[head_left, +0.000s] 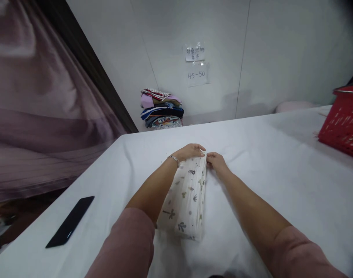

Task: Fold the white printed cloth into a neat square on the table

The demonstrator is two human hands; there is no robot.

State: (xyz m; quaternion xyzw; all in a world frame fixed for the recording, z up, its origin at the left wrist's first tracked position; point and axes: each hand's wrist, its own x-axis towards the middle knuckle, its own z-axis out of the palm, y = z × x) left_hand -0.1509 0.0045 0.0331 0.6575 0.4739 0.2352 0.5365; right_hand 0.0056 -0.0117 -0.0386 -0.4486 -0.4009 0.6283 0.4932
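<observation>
A white cloth printed with small grey and olive plant-like motifs lies folded into a long strip on the white-covered table. My left hand, with a bracelet at the wrist, is at its far end, thumb and fingers closed on the far right corner. Close beside it, my right hand pinches the right edge of the same corner. The layers of the fold show along the cloth's right side. My left forearm hides part of its left edge.
A dark flat phone-like object lies at the table's left. Folded clothes are stacked beyond the far edge, by the wall. A red basket stands at the far right. A pinkish curtain hangs on the left.
</observation>
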